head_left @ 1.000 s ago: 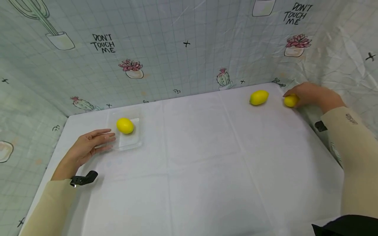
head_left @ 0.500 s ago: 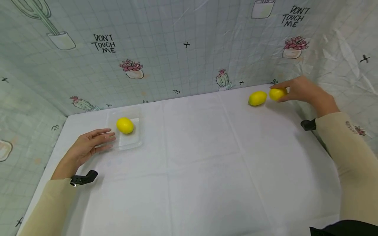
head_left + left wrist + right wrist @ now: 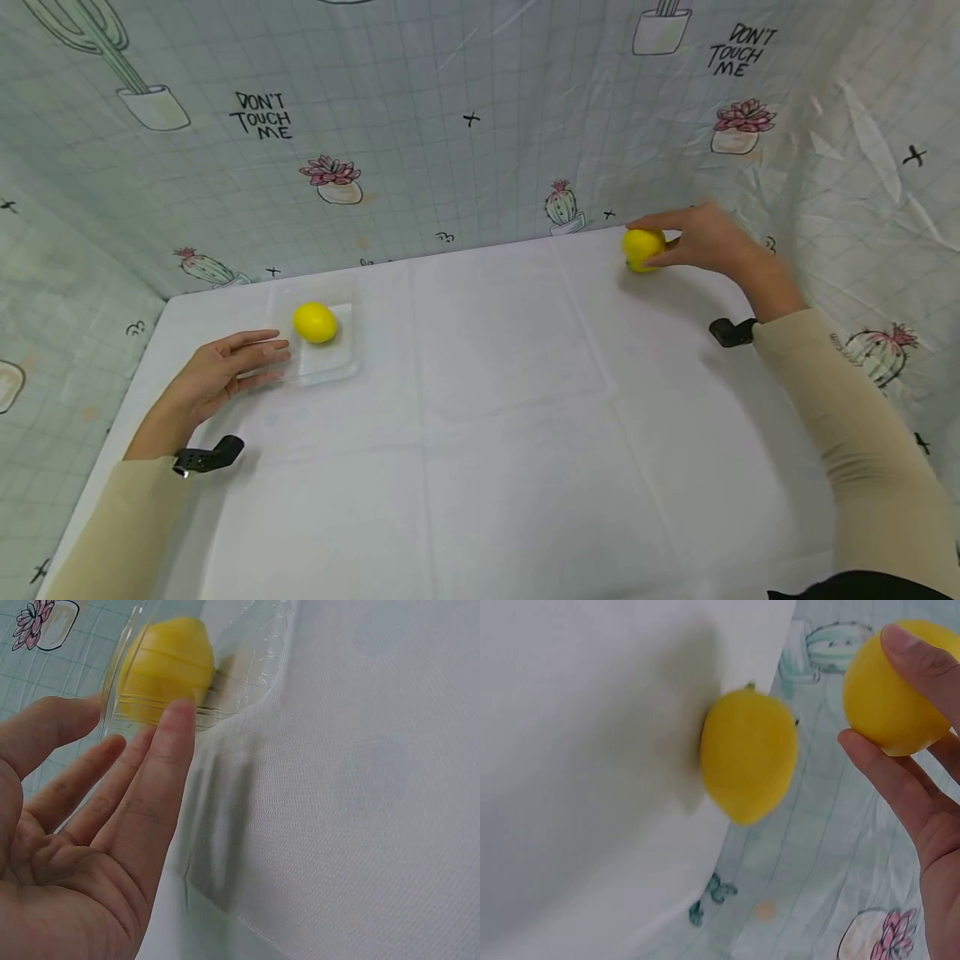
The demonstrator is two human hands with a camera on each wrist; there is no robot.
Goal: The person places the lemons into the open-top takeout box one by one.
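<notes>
My right hand (image 3: pixel 708 242) pinches a yellow lemon (image 3: pixel 889 705) between thumb and fingers, raised above the table at the back right. A second lemon (image 3: pixel 748 754), with a small green tip, lies on the table below it; in the head view the held lemon mostly covers it. At the left, a clear plastic container (image 3: pixel 345 365) stands on the cloth with a lemon (image 3: pixel 315 322) inside. My left hand (image 3: pixel 225 371) is beside that container, its fingers loosely extended, fingertips (image 3: pixel 177 724) right at its near wall. Nothing lies in the left palm.
A white cloth (image 3: pixel 510 467) with fold lines covers the table. Behind it and along both sides hangs a pale grid-patterned sheet (image 3: pixel 420 167) printed with cacti, close to the table's back edge. A dark object (image 3: pixel 862 586) shows at the bottom right.
My right hand has carried its lemon leftward from the table's right edge, over the lemon lying at the back right. The left hand and the container have stayed put.
</notes>
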